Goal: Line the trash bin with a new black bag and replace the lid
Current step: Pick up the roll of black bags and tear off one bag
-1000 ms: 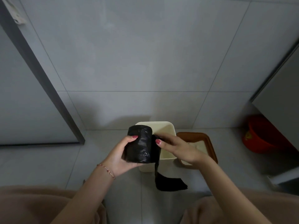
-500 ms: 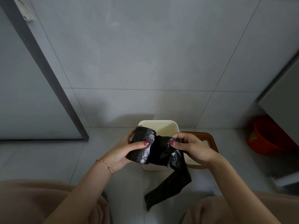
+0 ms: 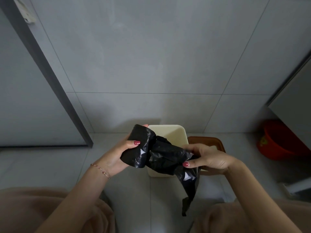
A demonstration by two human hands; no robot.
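My left hand [image 3: 116, 157] grips the crinkly black plastic bag roll [image 3: 138, 147]; my right hand [image 3: 207, 158] pinches its glossy loose end, tail dangling. They hide part of the cream rectangular bin [image 3: 171, 133], open, brown lid [image 3: 212, 140] beside it, orange bucket [image 3: 276, 140] farther right.

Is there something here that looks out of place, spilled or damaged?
Nothing looks spilled or damaged. The brown lid lies on the floor beside the open cream bin, as expected mid-task. The left hand holds the bag roll; the right hand pulls the black bag.
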